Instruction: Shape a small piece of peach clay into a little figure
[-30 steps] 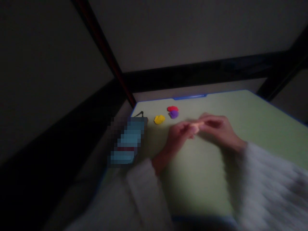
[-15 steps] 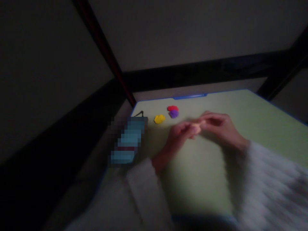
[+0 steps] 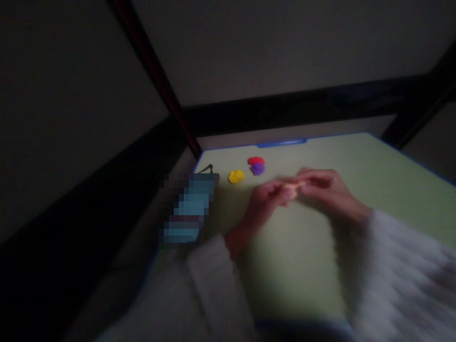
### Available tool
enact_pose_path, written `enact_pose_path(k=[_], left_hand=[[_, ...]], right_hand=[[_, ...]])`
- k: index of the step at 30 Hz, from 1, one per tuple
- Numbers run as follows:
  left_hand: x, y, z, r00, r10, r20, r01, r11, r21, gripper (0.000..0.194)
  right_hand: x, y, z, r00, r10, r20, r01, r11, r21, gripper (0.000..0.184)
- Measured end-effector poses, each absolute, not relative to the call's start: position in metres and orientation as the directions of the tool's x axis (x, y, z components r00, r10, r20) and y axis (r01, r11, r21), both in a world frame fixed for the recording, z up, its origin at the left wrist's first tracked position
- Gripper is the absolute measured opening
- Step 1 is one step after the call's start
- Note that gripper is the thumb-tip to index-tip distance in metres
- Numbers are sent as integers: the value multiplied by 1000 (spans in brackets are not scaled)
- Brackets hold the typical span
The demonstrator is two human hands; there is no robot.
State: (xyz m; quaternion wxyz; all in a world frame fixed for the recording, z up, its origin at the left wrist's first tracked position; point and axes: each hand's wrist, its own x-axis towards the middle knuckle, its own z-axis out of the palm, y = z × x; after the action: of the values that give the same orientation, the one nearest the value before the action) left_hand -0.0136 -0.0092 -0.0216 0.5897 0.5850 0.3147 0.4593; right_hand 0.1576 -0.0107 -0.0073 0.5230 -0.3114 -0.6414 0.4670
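Over the table, my left hand (image 3: 264, 203) pinches a small peach-orange piece of modelling clay (image 3: 292, 189) between thumb and fingers. From the other side my right hand (image 3: 329, 190) is closed on the same piece, its thumb and fingertips at the right end. Part of the clay is hidden by my fingers. Beyond my left hand lie three lumps of modelling clay: a yellow lump (image 3: 236, 177), a purple lump (image 3: 258, 169) and a red lump (image 3: 255, 160). Purple and red touch each other, while yellow sits apart.
The pale green table (image 3: 295, 266) has a blue edge and a blue handle (image 3: 283, 143) at its far side. A pixelated bluish object (image 3: 190, 209) with a dark loop lies along the left edge. A wall (image 3: 285, 52) rises behind.
My right hand has shifted slightly away from the left, and more of the clay shows stretched between the fingertips. The lumps on the table have not moved.
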Motion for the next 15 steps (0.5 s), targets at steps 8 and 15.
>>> enact_pose_path(k=[8,15], left_hand=[[-14,-9,-23,357,923,145,-148,-97,984,24],[-13,-9,-22,352,921,168,-167,-115,979,23]], right_hand=[[154,-11,-8,-168,885,435,9,442,-897,6],[157,-12,-12,-188,907,378,-59,374,-926,21]])
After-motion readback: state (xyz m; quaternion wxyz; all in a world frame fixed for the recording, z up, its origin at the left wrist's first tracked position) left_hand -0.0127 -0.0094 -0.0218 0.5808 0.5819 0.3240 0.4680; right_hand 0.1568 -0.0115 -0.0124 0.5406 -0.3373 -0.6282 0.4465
